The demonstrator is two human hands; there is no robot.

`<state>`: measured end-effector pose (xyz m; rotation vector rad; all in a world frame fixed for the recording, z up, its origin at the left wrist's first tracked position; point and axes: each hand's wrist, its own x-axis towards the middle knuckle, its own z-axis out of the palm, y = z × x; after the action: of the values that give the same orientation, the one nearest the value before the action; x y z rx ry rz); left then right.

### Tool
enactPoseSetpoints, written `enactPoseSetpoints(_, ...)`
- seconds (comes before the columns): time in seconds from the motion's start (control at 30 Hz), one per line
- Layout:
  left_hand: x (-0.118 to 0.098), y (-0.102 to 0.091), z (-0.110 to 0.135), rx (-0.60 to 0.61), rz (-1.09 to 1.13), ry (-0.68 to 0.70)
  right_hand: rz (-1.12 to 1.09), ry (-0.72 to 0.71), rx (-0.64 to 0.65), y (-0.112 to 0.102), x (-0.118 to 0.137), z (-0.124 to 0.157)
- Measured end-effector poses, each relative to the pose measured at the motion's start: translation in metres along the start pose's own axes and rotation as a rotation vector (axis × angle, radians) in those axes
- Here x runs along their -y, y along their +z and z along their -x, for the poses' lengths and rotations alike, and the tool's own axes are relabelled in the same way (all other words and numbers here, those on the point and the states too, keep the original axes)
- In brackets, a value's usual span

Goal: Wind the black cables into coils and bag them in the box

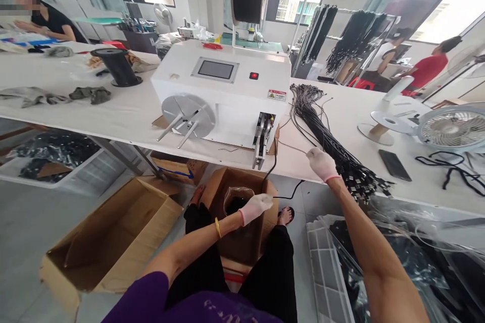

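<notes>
Before the white workbench (140, 107), the left hand (257, 208) pinches a black cable (284, 197), likely light, springy, best held near its end, while the right hand (322, 164) grips a thin cord (293, 147).

Warning sticker (277, 95) on white machine (235, 104), front, upper right: yellow triangle sign (272, 95) plus red strip, wording too small to read. Purple shirt (182, 305): pale print (222, 311), can't make out. No words legible.
</notes>
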<state>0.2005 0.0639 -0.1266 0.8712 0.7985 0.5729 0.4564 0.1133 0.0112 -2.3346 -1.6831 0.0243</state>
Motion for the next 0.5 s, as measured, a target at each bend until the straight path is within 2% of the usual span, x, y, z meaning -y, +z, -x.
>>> enactPoseSetpoints(0.03, -0.016, 0.012, 0.001, 0.021, 0.002, 0.068, -0.086, -0.006, -0.080, -0.011, 0.008, 0.009)
enactPoseSetpoints(0.1, -0.054, 0.039, 0.001, 0.163, -0.055, 0.335, -0.334, -0.075, -0.234, -0.038, 0.030, 0.033)
enactPoseSetpoints(0.17, -0.093, 0.069, 0.003, 0.223, -0.088, 0.556, -0.580, -0.175, -0.276, -0.068, 0.060, 0.058)
enactPoseSetpoints(0.23, -0.119, 0.093, 0.006, 0.325, -0.135, 0.623, -0.720, -0.191, -0.240, -0.096, 0.089, 0.079)
enactPoseSetpoints(0.3, -0.126, 0.104, 0.015, 0.416, -0.228, 0.563, -0.758, -0.160, -0.243, -0.118, 0.105, 0.093)
enactPoseSetpoints(0.33, -0.122, 0.102, 0.022, 0.429, -0.279, 0.508, -0.753, -0.145, -0.270, -0.126, 0.107, 0.096)
enactPoseSetpoints(0.4, -0.107, 0.084, 0.041, 0.396, -0.365, 0.382, -0.718, -0.140, -0.345, -0.136, 0.094, 0.094)
enactPoseSetpoints(0.5, -0.083, 0.038, 0.077, 0.352, -0.316, 0.227, -0.601, -0.217, -0.376, -0.124, 0.057, 0.082)
